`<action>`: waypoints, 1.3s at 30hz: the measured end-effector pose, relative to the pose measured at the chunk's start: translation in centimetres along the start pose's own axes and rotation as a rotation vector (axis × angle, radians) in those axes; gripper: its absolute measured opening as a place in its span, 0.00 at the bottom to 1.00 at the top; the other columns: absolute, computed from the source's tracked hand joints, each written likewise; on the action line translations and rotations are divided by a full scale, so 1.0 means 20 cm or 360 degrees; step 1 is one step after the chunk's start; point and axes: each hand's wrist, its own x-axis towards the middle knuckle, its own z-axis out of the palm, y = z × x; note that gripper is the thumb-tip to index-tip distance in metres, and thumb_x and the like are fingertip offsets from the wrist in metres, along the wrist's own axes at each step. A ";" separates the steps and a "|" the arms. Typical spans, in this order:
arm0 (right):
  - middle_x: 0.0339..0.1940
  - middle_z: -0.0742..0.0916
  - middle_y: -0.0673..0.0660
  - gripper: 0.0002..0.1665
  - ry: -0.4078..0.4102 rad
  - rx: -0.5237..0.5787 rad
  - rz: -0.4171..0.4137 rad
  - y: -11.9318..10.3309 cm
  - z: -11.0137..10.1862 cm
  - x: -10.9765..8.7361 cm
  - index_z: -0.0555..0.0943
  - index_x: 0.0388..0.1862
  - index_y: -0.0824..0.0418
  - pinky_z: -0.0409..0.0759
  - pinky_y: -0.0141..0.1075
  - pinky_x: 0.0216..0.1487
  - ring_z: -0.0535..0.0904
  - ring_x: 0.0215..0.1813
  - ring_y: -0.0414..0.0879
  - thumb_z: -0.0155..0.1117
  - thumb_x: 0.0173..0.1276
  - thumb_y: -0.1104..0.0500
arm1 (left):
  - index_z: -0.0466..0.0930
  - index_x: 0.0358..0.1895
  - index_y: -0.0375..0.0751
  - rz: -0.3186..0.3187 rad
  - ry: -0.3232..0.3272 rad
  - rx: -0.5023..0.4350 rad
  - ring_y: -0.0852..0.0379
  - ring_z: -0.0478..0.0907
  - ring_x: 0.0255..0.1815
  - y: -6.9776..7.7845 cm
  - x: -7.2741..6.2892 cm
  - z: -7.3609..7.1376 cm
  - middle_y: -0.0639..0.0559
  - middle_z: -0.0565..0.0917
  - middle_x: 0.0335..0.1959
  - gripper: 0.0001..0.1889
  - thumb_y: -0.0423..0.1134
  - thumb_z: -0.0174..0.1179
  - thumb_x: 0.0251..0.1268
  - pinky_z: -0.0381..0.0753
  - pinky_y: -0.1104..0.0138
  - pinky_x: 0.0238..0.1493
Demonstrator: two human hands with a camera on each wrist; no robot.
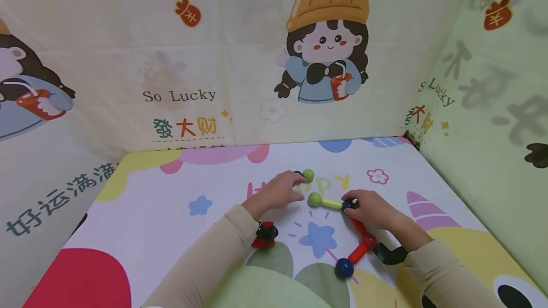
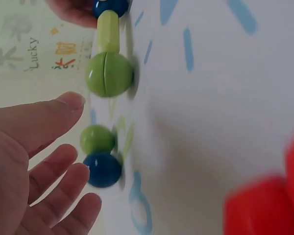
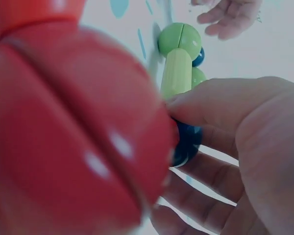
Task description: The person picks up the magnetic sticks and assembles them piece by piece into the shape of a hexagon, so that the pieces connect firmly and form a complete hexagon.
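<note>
A chain of toy balls and rods lies on the mat. Its parts are a green ball (image 1: 315,199), a pale green rod (image 1: 331,203), a dark blue ball (image 3: 187,144), a red rod, a red ball (image 1: 368,241), another red rod (image 1: 357,254) and a navy end ball (image 1: 344,268). My right hand (image 1: 370,208) grips the dark blue ball at the bend between thumb and fingers. With fingers spread and nothing in it, my left hand (image 1: 278,194) is beside a separate green ball (image 2: 97,139) and blue ball (image 2: 103,169), which sit side by side.
By the left wrist a red object (image 1: 258,241) shows partly behind a black wrist camera (image 1: 268,232); it is blurred in the left wrist view. Another black wrist camera (image 1: 389,254) sits near the red ball. Printed cloth walls (image 1: 239,61) rise behind and beside the patterned mat (image 1: 231,179).
</note>
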 end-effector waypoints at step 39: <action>0.42 0.87 0.55 0.15 0.0149 -0.0164 -0.0054 -0.05 0.06 0.03 0.86 0.50 0.64 0.79 0.52 0.51 0.80 0.45 0.52 0.71 0.65 0.59 | 0.84 0.41 0.44 -0.0096 -0.0141 -0.0081 0.57 0.76 0.37 -0.25 -0.50 -0.07 0.59 0.80 0.32 0.07 0.34 0.69 0.61 0.80 0.64 0.41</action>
